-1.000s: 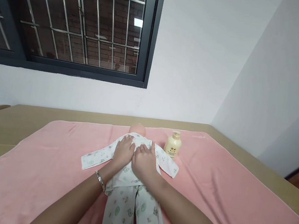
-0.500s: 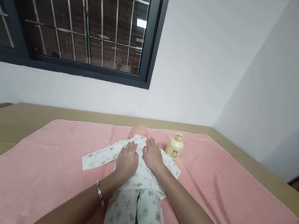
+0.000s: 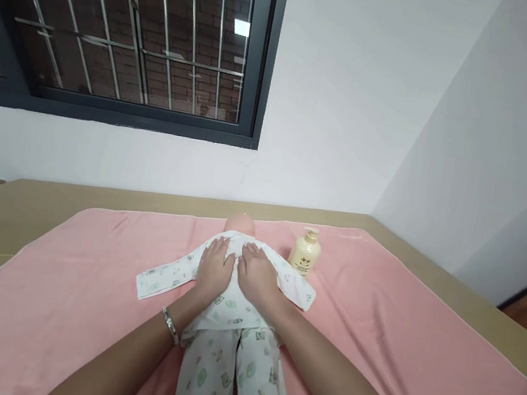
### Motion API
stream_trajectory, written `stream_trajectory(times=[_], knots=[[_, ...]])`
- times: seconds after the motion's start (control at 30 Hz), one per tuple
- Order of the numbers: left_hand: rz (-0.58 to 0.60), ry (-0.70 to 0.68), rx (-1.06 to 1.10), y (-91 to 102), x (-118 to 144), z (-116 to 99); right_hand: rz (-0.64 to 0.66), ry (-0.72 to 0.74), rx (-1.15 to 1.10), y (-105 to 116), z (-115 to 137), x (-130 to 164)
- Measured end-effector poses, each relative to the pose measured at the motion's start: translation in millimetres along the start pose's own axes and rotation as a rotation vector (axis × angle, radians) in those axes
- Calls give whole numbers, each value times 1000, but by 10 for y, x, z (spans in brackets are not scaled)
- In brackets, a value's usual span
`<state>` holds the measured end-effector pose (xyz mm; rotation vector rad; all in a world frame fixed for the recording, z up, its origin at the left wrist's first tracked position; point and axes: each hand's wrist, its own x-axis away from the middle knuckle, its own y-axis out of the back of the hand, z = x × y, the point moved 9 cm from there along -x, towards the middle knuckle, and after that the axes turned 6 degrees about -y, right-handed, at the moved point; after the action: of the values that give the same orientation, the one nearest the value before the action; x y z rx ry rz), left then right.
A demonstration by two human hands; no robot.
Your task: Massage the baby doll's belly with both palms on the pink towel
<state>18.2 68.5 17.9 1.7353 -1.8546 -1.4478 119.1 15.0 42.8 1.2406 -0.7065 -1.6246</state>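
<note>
A baby doll point(image 3: 240, 224) in white printed pyjamas point(image 3: 225, 324) lies on its back on a pink towel point(image 3: 79, 302), head pointing away from me. My left hand point(image 3: 213, 270) lies flat on the left side of the doll's chest, a bracelet on its wrist. My right hand point(image 3: 256, 274) rests flat on the right side of the chest, beside the left hand. Both palms press on the pyjama top with fingers spread. The pyjama sleeves stretch out to either side.
A cream pump bottle point(image 3: 305, 252) stands upright on the towel just right of the doll's shoulder. The towel covers a tan surface point(image 3: 7, 219) set against a white wall under a barred window point(image 3: 120, 31). A second wall closes the right side.
Both hands have slid on the doll's chest: the right hand drew back left from the shoulder and the two palms now lie side by side. The view shifted slightly.
</note>
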Motion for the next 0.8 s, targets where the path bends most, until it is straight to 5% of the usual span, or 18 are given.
stream_trajectory(times=[0.2, 0.53, 0.8], knots=[[-77, -40, 40, 21, 37, -16, 16, -28, -176, -106, -277, -160], [-75, -38, 9, 68, 45, -50, -7, -34, -210, -82, -263, -122], [-66, -92, -106, 48, 275, -334, 54, -68, -261, -131, -327, -142]])
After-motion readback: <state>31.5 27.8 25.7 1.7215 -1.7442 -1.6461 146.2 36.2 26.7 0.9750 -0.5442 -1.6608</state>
